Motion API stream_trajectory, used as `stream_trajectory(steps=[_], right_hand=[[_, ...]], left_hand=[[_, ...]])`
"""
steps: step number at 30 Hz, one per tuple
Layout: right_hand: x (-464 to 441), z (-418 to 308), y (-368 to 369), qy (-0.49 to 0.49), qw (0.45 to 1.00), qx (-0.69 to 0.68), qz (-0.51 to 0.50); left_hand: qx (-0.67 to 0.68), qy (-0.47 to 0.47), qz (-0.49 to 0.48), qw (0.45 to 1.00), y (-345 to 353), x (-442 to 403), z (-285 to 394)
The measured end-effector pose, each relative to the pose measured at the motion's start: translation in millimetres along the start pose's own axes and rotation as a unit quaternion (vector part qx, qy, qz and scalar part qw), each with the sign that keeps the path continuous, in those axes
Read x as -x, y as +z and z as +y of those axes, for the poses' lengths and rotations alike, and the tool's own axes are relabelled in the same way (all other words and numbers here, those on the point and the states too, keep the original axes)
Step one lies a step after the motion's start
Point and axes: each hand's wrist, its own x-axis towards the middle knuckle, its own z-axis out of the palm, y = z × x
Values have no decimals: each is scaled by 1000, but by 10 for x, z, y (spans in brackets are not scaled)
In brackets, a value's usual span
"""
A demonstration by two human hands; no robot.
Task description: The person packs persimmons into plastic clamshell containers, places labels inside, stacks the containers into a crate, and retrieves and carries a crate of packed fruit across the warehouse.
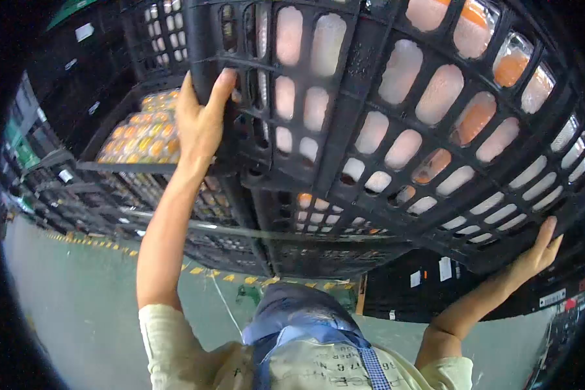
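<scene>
A large black slatted plastic crate (337,130) fills the upper middle and right of the head view, tilted. Through its slots show pale pinkish items and some orange ones (474,120), partly under shiny clear film; what they are I cannot make out. My left hand (201,123) grips the crate's left corner, thumb and a finger showing on either side of the edge. At the lower right corner, my right hand (536,253) is closed on the crate's edge, with part of its fingers hidden behind it.
Left of my left hand stands another black crate (130,167) with rows of orange-and-yellow packs (143,136). More stacked black crates (240,240) lie below and behind. Dark boxes with white labels (445,268) stand at right. Yellow-marked green floor (78,286) shows below.
</scene>
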Motion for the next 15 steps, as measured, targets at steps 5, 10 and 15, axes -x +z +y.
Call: stream_trajectory(steps=[5, 10, 15], right_hand=[[5, 115, -89, -19, 998, 44, 42], [-314, 658, -541, -13, 997, 50, 56], [-433, 935, -788, 31, 995, -70, 67]], left_hand=[[-58, 68, -11, 996, -9, -7, 47], [-59, 68, -6, 996, -57, 398, 618], [-99, 89, 32, 991, -128, 887, 1197]])
